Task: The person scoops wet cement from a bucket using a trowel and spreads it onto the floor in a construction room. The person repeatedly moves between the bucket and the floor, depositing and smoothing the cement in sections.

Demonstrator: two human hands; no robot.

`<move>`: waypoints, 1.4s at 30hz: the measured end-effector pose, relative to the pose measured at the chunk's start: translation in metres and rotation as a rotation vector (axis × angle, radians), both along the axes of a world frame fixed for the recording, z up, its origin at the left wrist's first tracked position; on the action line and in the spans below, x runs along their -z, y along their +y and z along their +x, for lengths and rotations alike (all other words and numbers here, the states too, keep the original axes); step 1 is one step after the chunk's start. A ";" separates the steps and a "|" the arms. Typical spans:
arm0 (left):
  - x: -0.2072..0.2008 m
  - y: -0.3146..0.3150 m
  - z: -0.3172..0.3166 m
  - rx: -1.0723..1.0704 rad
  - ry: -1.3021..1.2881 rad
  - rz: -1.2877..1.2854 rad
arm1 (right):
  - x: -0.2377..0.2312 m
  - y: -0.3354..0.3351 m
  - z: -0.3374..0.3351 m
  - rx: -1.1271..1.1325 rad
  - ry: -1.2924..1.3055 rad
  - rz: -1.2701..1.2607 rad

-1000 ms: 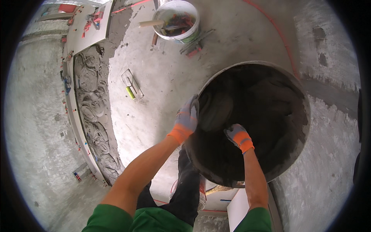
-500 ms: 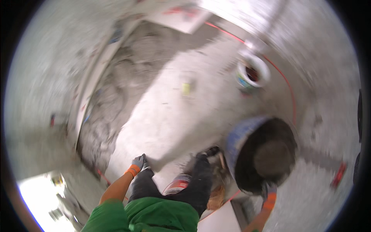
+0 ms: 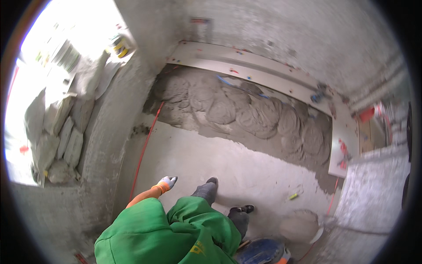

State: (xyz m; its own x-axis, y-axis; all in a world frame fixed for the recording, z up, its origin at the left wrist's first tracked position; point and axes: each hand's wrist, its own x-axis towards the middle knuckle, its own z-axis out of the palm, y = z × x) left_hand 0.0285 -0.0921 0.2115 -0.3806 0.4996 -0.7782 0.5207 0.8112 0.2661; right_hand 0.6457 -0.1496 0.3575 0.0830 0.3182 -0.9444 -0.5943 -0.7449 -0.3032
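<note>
My left hand (image 3: 167, 181), in a grey-white glove with an orange cuff, hangs over the pale floor beside my leg. Its fingers point forward, loosely extended, and nothing shows in them. At the bottom edge my right hand (image 3: 285, 254), gloved the same way, is at the side of a blue bucket (image 3: 258, 251). It appears to grip the bucket; its fingers are mostly hidden and the frame cuts off the arm. A rounded mass of grey mortar (image 3: 299, 226) is just beyond the bucket.
Wet mortar (image 3: 259, 115) is heaped in a band along the far wall, beside pale slabs (image 3: 268, 80). A red hose or cord (image 3: 147, 147) crosses the floor at left. A small yellow-green item (image 3: 293, 196) lies at right. Filled sacks (image 3: 66, 136) sit left, beyond a low wall.
My view has swung left, bringing the mortar band to the front. The bucket and my right hand now sit at the bottom edge, and the bucket's dark inside no longer shows.
</note>
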 end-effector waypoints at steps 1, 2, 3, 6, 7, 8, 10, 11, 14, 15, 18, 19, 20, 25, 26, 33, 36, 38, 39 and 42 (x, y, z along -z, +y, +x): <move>0.004 -0.008 -0.012 -0.107 -0.063 0.057 | -0.009 0.038 -0.020 -0.119 -0.014 0.029; 0.006 -0.018 -0.022 -0.209 -0.115 0.118 | -0.017 0.080 -0.045 -0.217 -0.174 0.016; 0.008 -0.028 -0.029 -0.311 -0.167 0.178 | -0.018 0.119 -0.080 -0.340 -0.287 0.122; 0.006 -0.061 -0.049 -0.572 -0.325 0.252 | -0.035 0.245 -0.189 -0.186 -0.108 0.056; 0.003 -0.073 -0.055 -0.597 -0.278 0.292 | -0.038 0.276 -0.231 -0.340 -0.319 0.214; -0.001 -0.085 -0.060 -0.724 -0.307 0.309 | -0.040 0.301 -0.274 -0.487 -0.543 0.374; -0.007 -0.107 -0.068 -0.926 -0.329 0.301 | -0.039 0.352 -0.353 -0.626 -0.615 0.547; -0.008 -0.117 -0.071 -1.009 -0.331 0.296 | -0.033 0.373 -0.389 -0.709 -0.608 0.610; 0.006 -0.143 -0.064 -1.259 -0.257 0.200 | 0.038 0.411 -0.495 -0.811 -0.512 0.752; 0.014 -0.153 -0.063 -1.178 -0.263 0.227 | 0.082 0.419 -0.538 -0.806 -0.490 0.643; 0.049 -0.164 -0.038 -1.511 -0.261 0.083 | 0.251 0.450 -0.676 -1.011 -0.564 0.796; 0.055 -0.169 -0.028 -1.635 -0.310 -0.054 | 0.306 0.461 -0.719 -1.154 -0.805 1.063; 0.061 -0.171 -0.017 -1.561 -0.281 -0.094 | 0.351 0.477 -0.751 -1.295 -0.899 0.999; 0.042 -0.168 0.022 -1.782 -0.319 -0.268 | 0.407 0.523 -0.804 -1.200 -0.466 0.363; 0.034 -0.164 0.022 -1.752 -0.386 -0.418 | 0.392 0.516 -0.795 -1.052 -0.326 0.398; 0.025 -0.113 -0.048 -1.676 -0.407 -0.091 | 0.266 0.532 -0.735 -0.850 0.099 0.209; 0.022 -0.105 -0.081 -1.664 -0.423 -0.033 | 0.215 0.531 -0.692 -0.477 0.968 0.072; 0.021 -0.104 -0.094 -1.603 -0.420 0.004 | 0.177 0.519 -0.658 -0.393 1.056 0.159; 0.021 -0.104 -0.098 -1.554 -0.411 0.025 | 0.157 0.510 -0.638 -0.314 1.128 0.188; 0.026 -0.105 -0.105 -1.360 -0.394 0.079 | 0.091 0.474 -0.570 -0.190 1.236 0.357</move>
State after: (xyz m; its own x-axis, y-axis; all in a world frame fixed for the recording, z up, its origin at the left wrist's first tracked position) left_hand -0.0769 -0.1968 0.1856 -0.3602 -0.0283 -0.9324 -0.7598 0.5888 0.2757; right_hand 0.0761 0.3244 0.2668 -0.8499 0.4770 -0.2240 -0.5159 -0.8400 0.1684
